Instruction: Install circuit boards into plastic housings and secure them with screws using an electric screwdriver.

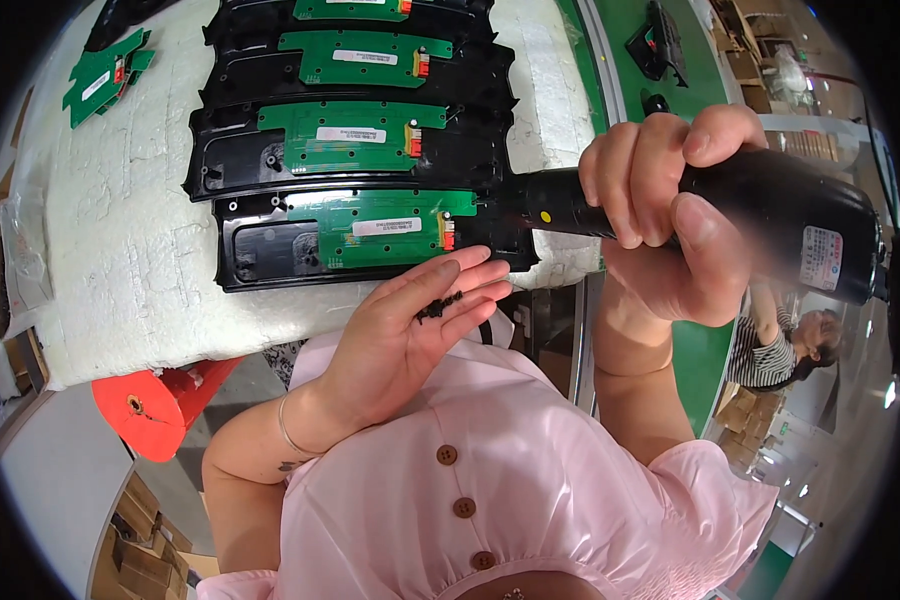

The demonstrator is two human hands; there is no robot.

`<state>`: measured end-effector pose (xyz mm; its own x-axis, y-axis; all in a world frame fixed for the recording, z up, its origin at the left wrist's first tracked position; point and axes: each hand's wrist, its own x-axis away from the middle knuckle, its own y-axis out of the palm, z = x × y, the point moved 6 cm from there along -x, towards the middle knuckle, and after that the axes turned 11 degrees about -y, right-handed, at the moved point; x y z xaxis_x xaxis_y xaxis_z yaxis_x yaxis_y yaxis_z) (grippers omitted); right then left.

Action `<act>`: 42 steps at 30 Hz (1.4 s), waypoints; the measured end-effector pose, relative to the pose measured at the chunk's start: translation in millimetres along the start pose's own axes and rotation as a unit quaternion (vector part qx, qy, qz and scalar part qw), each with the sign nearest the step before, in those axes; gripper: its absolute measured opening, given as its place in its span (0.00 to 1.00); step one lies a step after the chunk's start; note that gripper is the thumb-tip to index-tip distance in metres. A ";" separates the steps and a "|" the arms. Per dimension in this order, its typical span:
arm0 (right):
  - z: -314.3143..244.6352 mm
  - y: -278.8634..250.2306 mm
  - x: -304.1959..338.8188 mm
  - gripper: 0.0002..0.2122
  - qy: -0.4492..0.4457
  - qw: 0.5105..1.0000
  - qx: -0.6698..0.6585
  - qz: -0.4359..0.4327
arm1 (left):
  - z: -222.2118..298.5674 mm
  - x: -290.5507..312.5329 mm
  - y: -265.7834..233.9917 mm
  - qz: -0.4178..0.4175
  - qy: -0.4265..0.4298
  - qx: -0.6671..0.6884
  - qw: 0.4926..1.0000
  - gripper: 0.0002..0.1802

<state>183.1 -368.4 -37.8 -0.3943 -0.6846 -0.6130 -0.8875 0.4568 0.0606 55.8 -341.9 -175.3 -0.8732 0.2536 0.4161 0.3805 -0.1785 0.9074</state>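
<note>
My right hand [675, 195] is closed around a black electric screwdriver [795, 205], held almost level. Its nose points left at the right end of the nearest green circuit board [335, 250]; whether the bit touches a screw there, I cannot make out. That board lies in a long black plastic housing [270, 277] and carries a white label and a red-and-white connector [447, 231]. Palm up beside the housing's near edge, my left hand [395, 335] holds several small black screws [438, 306] in its cupped palm, with the fingers stretched out.
More black housings [235, 140] with green boards lie in a row behind the nearest one, on a white foam-like pad [120, 240]. Loose boards [105, 78] rest at the far left. A red spool [150, 410] stands below the pad. Another person [780, 345] is off to the right.
</note>
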 end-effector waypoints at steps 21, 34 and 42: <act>7.1 -3.6 -20.7 0.12 0.020 0.997 -0.072 -0.023 | 4.2 5.3 -5.4 0.026 -0.058 0.013 0.998 0.19; 106.4 -216.8 10.2 0.18 0.330 0.913 0.027 0.238 | 211.1 283.7 -53.6 0.175 0.511 -0.075 0.839 0.10; 144.9 -186.0 8.3 0.15 0.362 0.918 0.114 0.115 | 282.8 354.8 -66.2 0.345 0.543 -0.249 0.724 0.31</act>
<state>379.5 -376.8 -168.3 -0.6937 -0.7153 0.0848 -0.7202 0.6873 -0.0942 -193.1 28.8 -71.0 -0.3556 -0.9075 0.2236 0.9190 -0.2960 0.2604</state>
